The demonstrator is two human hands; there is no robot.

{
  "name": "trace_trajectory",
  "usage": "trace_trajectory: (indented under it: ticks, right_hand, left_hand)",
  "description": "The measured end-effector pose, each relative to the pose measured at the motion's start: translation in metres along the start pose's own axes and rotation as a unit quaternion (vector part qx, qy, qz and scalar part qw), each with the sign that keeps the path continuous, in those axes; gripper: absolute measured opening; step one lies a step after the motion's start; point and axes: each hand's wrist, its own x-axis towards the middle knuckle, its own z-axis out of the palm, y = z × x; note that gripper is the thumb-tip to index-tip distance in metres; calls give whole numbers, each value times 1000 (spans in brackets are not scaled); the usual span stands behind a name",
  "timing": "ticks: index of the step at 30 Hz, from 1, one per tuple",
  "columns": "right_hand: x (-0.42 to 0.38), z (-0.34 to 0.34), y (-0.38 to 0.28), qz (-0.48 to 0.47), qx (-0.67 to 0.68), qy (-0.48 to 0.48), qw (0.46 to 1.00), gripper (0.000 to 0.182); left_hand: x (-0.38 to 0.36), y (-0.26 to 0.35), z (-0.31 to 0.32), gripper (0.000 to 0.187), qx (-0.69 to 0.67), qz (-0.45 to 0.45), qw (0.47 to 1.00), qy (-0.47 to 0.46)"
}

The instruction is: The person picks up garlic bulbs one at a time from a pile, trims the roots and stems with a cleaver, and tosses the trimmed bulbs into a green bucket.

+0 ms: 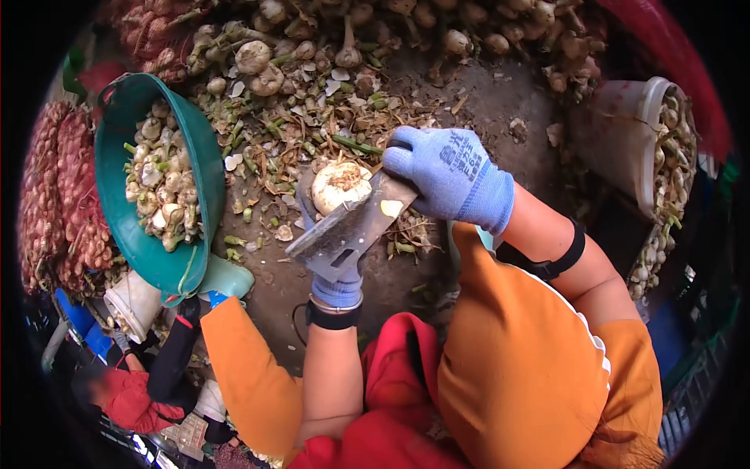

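Both my hands wear light blue-grey work gloves. My right hand (449, 172) is closed around the handle end of a wide, cleaver-like knife (344, 234), whose worn grey blade has a slot cut in it. A pale piece of peel (391, 208) clings to the blade near my fingers. My left hand (337, 289) is wrapped round a white garlic bulb (341, 186), its brown root end facing up. The blade lies across in front of the bulb's lower edge and hides most of my left hand.
A green tub (211, 164) of trimmed garlic bulbs (164, 180) stands tilted at left, beside red net sacks (66, 195). Untrimmed garlic (406, 16) is heaped at the back. A white bucket (625, 141) lies right, garlic spilling out. Scraps (289, 141) litter the floor. Another person (141, 395) works lower left.
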Motion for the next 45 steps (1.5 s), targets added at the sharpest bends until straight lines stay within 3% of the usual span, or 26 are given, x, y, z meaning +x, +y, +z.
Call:
trace_trajectory:
  ticks: [3, 6, 7, 8, 10, 11, 12, 14, 15, 16, 18, 20, 21, 24, 26, 28, 29, 30, 31, 32, 36, 38, 40, 42, 44, 45]
  right_hand:
    - [2, 6, 8, -7, 10, 16, 1000, 21]
    - [5, 18, 17, 16, 39, -6, 999, 20]
    - [6, 25, 25, 24, 39, 13, 999, 19]
    - [8, 35, 37, 33, 39, 32, 998, 18]
    - [14, 38, 82, 308, 102, -50, 945, 23]
    - [6, 39, 90, 325, 147, -32, 934, 26]
    - [7, 42, 95, 335, 193, -12, 922, 29]
    - [8, 47, 64, 334, 532, -69, 775, 32]
    - [13, 60, 64, 303, 467, -82, 827, 35]
    - [13, 49, 48, 272, 506, -58, 816, 31]
    - [12, 31, 29, 249, 568, -68, 782, 30]
    - [8, 18, 16, 163, 427, -57, 888, 29]
    - [10, 19, 16, 3, 274, 56, 960, 31]
    - [12, 14, 31, 61, 94, -28, 993, 25]
    - [15, 22, 72, 200, -6, -178, 963, 27]
    - [8, 19, 95, 250, -7, -151, 956, 28]
    - [8, 17, 101, 229, -3, -73, 971, 28]
    - [4, 14, 106, 212, 1, 4, 977, 29]
    - [8, 8, 104, 216, -16, 12, 976, 30]
    - [13, 16, 116, 218, -19, 15, 976, 30]
    - [40, 40, 142, 192, -202, 32, 960, 29]
    - [39, 37, 106, 209, 5, 75, 975, 25]
    - [29, 40, 59, 72, 72, 72, 992, 22]
    - [9, 43, 24, -5, 296, -21, 955, 27]
    - [1, 14, 9, 125, 383, -132, 906, 29]
    - [0, 13, 15, 138, 349, -83, 923, 28]
  left_hand:
    - [-13, -28, 4, 67, -185, -107, 974, 72]
    - [-18, -46, -2, 54, 138, 8, 990, 36]
    - [-11, 6, 9, 50, -227, -87, 969, 54]
    - [3, 41, 7, 59, -251, -164, 950, 82]
    - [-13, 41, 8, 66, -348, -183, 916, 78]
    - [-17, 42, 10, 74, -443, -193, 872, 79]
    - [-9, 44, 12, 74, -442, -182, 874, 86]
    - [7, 51, 21, 87, -124, -114, 985, 33]
    - [25, 32, 14, 101, 175, 45, 983, -9]
    - [24, 22, 14, 109, 213, 15, 976, -27]
    - [7, 18, 16, 98, -134, -188, 972, -46]
    - [6, 13, 8, 66, -386, -206, 899, -15]
    - [8, 15, 7, 57, -359, -222, 907, 7]
    - [18, 32, 12, 46, -231, -145, 960, 71]
    - [25, 29, -7, 44, -234, -108, 957, 129]
    - [36, 40, -41, 52, -285, -59, 938, 190]
    - [45, 15, -81, 54, -619, -16, 784, 49]
    - [49, 53, -95, 57, -605, 6, 795, 35]
    - [48, 63, -108, 60, -753, 0, 654, -73]
    - [43, 41, -135, 58, -805, 25, 593, 7]
    - [59, 25, -74, 66, -708, -54, 703, 36]
    - [55, 0, -39, 73, -608, -195, 769, 35]
    - [38, -7, 13, 65, -558, -224, 796, 73]
    - [30, -37, 24, 58, -392, -226, 891, 32]
    - [32, -6, 24, 55, -496, -176, 850, -1]
    - [35, 9, 24, 59, -402, -191, 895, 39]
